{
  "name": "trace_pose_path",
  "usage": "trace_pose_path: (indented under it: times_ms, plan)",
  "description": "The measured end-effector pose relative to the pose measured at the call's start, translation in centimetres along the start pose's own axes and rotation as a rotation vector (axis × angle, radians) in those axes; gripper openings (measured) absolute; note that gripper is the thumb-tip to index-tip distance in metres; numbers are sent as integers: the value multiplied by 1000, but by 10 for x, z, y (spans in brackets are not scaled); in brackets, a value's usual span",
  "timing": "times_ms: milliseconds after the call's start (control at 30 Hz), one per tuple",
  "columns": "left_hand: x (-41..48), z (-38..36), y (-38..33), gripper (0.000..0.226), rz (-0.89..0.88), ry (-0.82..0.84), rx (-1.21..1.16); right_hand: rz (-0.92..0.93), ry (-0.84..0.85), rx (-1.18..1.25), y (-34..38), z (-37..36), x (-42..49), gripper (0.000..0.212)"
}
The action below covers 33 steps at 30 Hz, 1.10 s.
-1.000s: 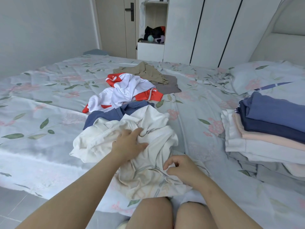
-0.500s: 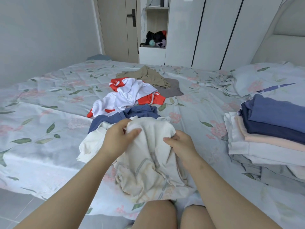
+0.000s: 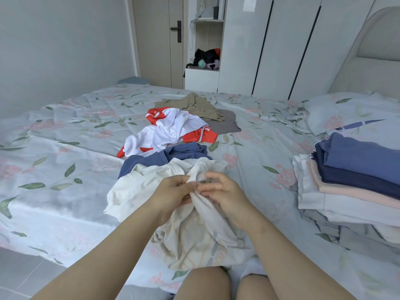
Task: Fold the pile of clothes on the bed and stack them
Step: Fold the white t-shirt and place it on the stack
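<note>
Grips a bunched fold of the cream garment point(image 3: 194, 237) in the left hand point(image 3: 173, 192), fingers curled round the cloth and thumb on top. Pinches the same bunch from the other side with the right hand point(image 3: 226, 189), thumb and forefinger closed on the fabric and the other fingers loosely bent, the two hands almost touching. Holds that bunch raised a little off the bed point(image 3: 65, 169), at the middle of its near edge, with the rest of the garment crumpled below: one part spread out to the left on the sheet, another drooping over the near edge toward the bare knees point(image 3: 205, 282). Faces, just beyond and touching the garment's far side, a blue garment point(image 3: 173, 153); past that a red-and-white one point(image 3: 171, 132); farther on, toward the bed's middle, a khaki one point(image 3: 194, 105) overlapping a grey one point(image 3: 226, 124), all unfolded. Has at the bed's right edge, well apart from the hands, a stack point(image 3: 357, 178) of folded clothes: white at the bottom, pale pink above, dark blue and lighter blue on top. Shows a pillow point(image 3: 346, 109) beyond the stack, near the far right corner.
</note>
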State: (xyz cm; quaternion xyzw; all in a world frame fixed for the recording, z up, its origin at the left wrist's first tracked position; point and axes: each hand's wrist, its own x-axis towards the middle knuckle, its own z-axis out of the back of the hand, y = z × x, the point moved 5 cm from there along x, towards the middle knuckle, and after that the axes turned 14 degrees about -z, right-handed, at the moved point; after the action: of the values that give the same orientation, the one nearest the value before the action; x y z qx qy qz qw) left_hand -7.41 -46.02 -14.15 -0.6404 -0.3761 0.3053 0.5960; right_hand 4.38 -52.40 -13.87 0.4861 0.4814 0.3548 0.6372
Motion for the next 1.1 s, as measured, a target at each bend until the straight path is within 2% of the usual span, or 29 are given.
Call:
trace_pose_path:
  times_ms: [67, 133, 300, 367, 467, 633, 667, 733, 767, 800, 900, 1000, 1067, 1100]
  plan:
    - [1, 9, -1, 19, -6, -103, -26, -34, -60, 71, 0, 8, 1, 37]
    - [3, 13, -8, 23, -21, -132, -69, -42, -132, 64, 4, 17, 1, 36]
    - [14, -5, -61, 22, -100, 2, -257, 48, -217, -32, 38, 25, 6, 46]
    - [16, -19, -91, 25, -125, 119, -369, 140, -154, -2, 64, 22, 2, 49]
    - [24, -27, -123, 18, -126, 208, -450, 251, 55, 4, 99, 13, -9, 52]
    - [11, -30, -172, 15, -94, 223, -401, 157, 396, 23, 121, -1, -21, 48]
    - [8, -28, -181, 23, -155, 172, -378, 135, 431, 12, 121, -3, -23, 47]
    - [9, -18, -194, 58, -284, 49, -306, 105, 456, -76, 120, -6, -30, 41]
    - [12, -10, -197, 68, -309, 21, -280, 99, 443, -152, 118, -8, -31, 39]
    - [13, -7, -201, 69, -302, 33, -281, 101, 426, -218, 117, -10, -32, 36]
    - [12, -10, -206, 58, -269, 169, -289, 108, 353, -156, 120, -14, -27, 35]
    - [3, -13, -211, 41, -362, 174, -200, 143, 279, -176, 127, -22, -22, 48]
    - [-2, -13, -218, 27, -387, 136, -169, 127, 303, -313, 125, -31, -24, 37]
    - [3, -9, -220, 28, -388, 131, -205, 121, 307, -347, 126, -33, -26, 29]
